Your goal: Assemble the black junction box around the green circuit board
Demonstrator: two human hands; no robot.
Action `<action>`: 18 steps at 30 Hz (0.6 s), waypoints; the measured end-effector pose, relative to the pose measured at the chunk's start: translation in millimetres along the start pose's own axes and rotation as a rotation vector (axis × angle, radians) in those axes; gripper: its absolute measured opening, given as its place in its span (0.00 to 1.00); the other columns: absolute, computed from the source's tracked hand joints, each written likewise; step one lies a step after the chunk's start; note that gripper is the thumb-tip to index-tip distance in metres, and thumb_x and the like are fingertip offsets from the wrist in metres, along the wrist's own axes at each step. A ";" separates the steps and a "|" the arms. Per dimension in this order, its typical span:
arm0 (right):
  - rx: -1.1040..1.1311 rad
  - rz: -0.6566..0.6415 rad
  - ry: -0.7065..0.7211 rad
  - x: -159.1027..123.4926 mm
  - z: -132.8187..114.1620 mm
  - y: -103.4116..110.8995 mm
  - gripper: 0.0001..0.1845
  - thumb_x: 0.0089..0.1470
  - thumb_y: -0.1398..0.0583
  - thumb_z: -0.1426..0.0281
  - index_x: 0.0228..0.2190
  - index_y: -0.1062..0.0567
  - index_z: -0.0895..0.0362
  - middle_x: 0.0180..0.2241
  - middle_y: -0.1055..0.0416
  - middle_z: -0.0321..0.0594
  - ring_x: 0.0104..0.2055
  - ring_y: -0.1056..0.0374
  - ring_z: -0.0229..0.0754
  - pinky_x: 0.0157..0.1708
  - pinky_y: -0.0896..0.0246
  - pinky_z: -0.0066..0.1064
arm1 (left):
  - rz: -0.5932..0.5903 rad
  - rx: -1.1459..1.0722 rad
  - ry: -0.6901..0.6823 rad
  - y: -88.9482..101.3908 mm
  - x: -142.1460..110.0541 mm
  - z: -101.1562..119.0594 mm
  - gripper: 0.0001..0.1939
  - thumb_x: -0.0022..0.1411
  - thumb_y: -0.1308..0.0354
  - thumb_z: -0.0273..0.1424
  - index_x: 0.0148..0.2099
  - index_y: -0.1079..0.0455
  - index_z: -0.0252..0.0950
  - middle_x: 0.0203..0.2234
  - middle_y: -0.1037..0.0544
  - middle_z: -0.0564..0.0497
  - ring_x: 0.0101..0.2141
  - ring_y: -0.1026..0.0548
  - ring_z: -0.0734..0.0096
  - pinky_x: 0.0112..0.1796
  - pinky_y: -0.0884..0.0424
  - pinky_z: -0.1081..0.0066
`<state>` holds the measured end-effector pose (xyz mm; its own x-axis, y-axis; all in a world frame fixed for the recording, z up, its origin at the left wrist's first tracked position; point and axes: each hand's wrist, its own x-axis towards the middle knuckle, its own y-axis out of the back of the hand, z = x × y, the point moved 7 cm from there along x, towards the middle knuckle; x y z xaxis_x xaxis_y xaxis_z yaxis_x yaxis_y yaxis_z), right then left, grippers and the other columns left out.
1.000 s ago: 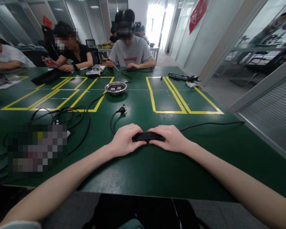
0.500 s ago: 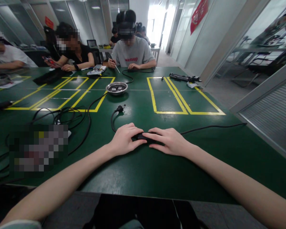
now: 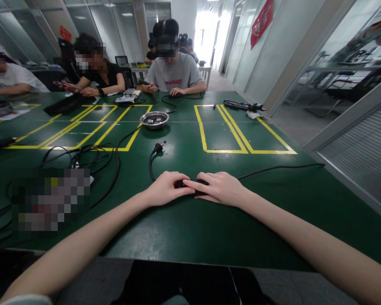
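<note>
My left hand [image 3: 167, 188] and my right hand [image 3: 224, 189] meet over a slim black corded block [image 3: 201, 181], which looks like a power adapter. The left thumb and fingers pinch its left end. Around the right end, my right hand is closed, with one finger stretched over to the left fingertips. Most of the block is covered by the hands. Behind my left hand, a black cord leads to a power plug [image 3: 158, 147] lying on the table. From my right hand another black cord [image 3: 273, 169] runs off to the right.
Ahead on the green table [image 3: 178, 233] stands a steel bowl [image 3: 154, 120] with small metal parts. Yellow tape [image 3: 225, 151] marks rectangles. Tangled cables [image 3: 92, 156] lie left, by a blurred-out object [image 3: 51, 199]. A folded black tripod-like stand [image 3: 244, 105] rests far right. Co-workers [image 3: 174, 70] sit opposite.
My right hand has shifted slightly left, its finger reaching further over the block toward my left fingertips. The co-worker opposite has lowered the thin tool in their hand. The view has tilted slightly.
</note>
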<state>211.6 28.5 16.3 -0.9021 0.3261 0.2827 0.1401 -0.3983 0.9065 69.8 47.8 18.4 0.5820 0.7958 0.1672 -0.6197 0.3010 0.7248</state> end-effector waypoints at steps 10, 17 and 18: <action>0.095 0.100 -0.557 -41.2 86.0 -9.8 0.30 0.71 0.49 0.55 0.67 0.36 0.54 0.46 0.22 0.49 0.34 0.24 0.49 0.30 0.33 0.34 | 0.300 0.207 -0.257 15.4 -9.2 7.6 0.23 0.70 0.40 0.33 0.65 0.32 0.37 0.61 0.26 0.40 0.61 0.31 0.54 0.62 0.35 0.49; 0.081 0.195 -1.237 -125.3 176.8 0.5 0.32 0.67 0.50 0.54 0.65 0.33 0.58 0.47 0.21 0.56 0.42 0.24 0.61 0.39 0.32 0.44 | 0.133 0.196 -0.310 1.7 -7.7 4.5 0.14 0.71 0.41 0.32 0.57 0.26 0.39 0.55 0.21 0.43 0.56 0.26 0.56 0.58 0.30 0.52; 0.066 0.191 -1.273 -134.4 182.7 3.2 0.34 0.68 0.51 0.53 0.65 0.34 0.61 0.48 0.22 0.60 0.44 0.24 0.63 0.40 0.33 0.45 | 0.129 0.194 -0.307 1.1 -7.7 3.9 0.14 0.71 0.41 0.32 0.57 0.26 0.39 0.54 0.21 0.43 0.56 0.26 0.56 0.58 0.30 0.52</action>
<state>407.8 140.1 38.5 0.1512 0.8674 0.4740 0.2759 -0.4975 0.8224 66.6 40.0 20.5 0.6547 0.6174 0.4360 -0.6040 0.0804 0.7929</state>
